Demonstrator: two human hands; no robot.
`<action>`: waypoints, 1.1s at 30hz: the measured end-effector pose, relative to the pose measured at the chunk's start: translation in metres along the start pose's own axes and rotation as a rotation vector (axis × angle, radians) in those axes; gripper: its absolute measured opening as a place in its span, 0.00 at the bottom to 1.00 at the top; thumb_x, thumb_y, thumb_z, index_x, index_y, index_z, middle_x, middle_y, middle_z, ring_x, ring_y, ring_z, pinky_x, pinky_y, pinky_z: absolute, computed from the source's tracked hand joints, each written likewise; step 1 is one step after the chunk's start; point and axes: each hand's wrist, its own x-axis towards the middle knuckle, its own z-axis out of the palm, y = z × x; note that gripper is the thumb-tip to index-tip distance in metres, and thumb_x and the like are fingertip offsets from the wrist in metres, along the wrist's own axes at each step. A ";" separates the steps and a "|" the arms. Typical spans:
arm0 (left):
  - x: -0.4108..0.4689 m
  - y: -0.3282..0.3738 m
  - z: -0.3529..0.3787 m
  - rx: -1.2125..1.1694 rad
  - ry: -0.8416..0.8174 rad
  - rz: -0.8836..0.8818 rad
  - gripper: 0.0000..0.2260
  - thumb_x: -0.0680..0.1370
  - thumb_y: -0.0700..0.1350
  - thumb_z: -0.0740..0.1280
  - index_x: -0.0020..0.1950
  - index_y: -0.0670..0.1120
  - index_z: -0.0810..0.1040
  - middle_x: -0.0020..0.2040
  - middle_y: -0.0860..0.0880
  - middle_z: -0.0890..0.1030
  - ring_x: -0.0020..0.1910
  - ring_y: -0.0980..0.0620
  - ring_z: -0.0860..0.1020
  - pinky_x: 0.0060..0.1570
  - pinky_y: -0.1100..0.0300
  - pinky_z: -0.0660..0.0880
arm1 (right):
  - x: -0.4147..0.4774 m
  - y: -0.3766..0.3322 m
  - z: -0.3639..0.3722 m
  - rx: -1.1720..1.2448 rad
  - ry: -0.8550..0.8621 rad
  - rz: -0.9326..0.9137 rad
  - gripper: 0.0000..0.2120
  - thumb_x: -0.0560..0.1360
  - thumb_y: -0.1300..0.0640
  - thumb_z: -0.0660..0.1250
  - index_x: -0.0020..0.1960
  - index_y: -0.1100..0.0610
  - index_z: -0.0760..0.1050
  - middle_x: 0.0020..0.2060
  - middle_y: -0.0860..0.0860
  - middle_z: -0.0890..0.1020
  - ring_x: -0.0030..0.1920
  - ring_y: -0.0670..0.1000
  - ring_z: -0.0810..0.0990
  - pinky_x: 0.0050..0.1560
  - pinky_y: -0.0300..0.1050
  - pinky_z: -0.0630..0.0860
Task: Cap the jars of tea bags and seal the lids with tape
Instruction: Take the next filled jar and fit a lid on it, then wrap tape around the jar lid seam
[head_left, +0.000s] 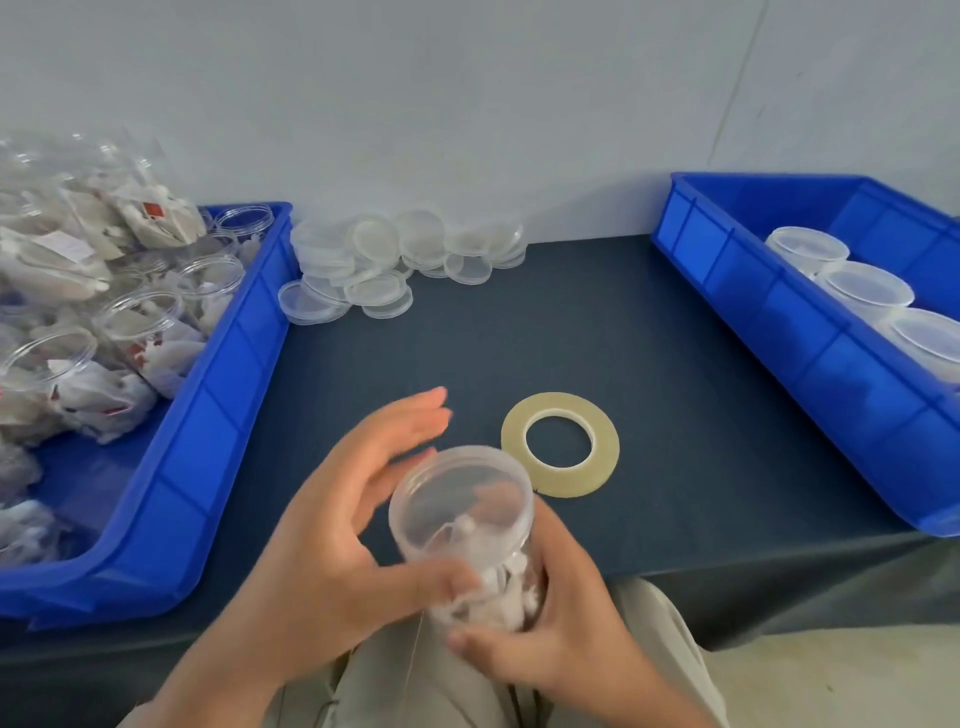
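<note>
From the head camera, the capping step is looking close to done on one jar of tea bags (470, 561), which the person is holding tilted over their lap at the near edge of the dark table (467, 353). The right hand (566, 623) is gripping the jar's body from below, fingers and thumb wrapped round it. The left hand (332, 519) is arching beside the translucent lid (462, 488) with fingers stretched and blurred, only its thumb pressing the jar's side, so it is holding nothing. The lid is sitting over the mouth; whether it is fully tight I cannot tell. The jar is showing clear plastic with white tea bags crowding inside. Sealing is probably coming next, calling for a reach to the tape roll (605, 449) lying flat just beyond the jar. Spare lids (374, 260) are lying heaped against the wall, uncapped jars (140, 317) are filling the left blue bin (223, 374), and capped jars (862, 286) are standing in the right blue bin (779, 312).
</note>
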 end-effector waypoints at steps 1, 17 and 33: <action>-0.007 -0.005 0.007 -0.110 0.038 -0.069 0.40 0.64 0.67 0.83 0.73 0.68 0.73 0.75 0.59 0.76 0.75 0.55 0.75 0.70 0.47 0.76 | -0.010 0.009 -0.003 -0.089 0.044 0.002 0.37 0.69 0.58 0.83 0.74 0.46 0.72 0.62 0.51 0.85 0.60 0.54 0.85 0.57 0.46 0.82; 0.001 -0.023 0.025 -0.209 0.189 0.005 0.20 0.64 0.48 0.81 0.53 0.52 0.81 0.61 0.48 0.84 0.61 0.45 0.85 0.51 0.60 0.83 | 0.016 0.013 0.004 -0.286 -0.010 0.145 0.35 0.65 0.63 0.82 0.69 0.52 0.75 0.54 0.50 0.85 0.52 0.57 0.86 0.51 0.48 0.82; 0.038 -0.074 0.029 0.200 0.332 0.014 0.42 0.65 0.61 0.80 0.76 0.66 0.66 0.70 0.64 0.75 0.72 0.57 0.75 0.62 0.71 0.73 | 0.053 0.035 -0.105 -1.356 -0.046 0.312 0.37 0.74 0.27 0.66 0.74 0.49 0.77 0.78 0.42 0.71 0.82 0.45 0.60 0.82 0.47 0.53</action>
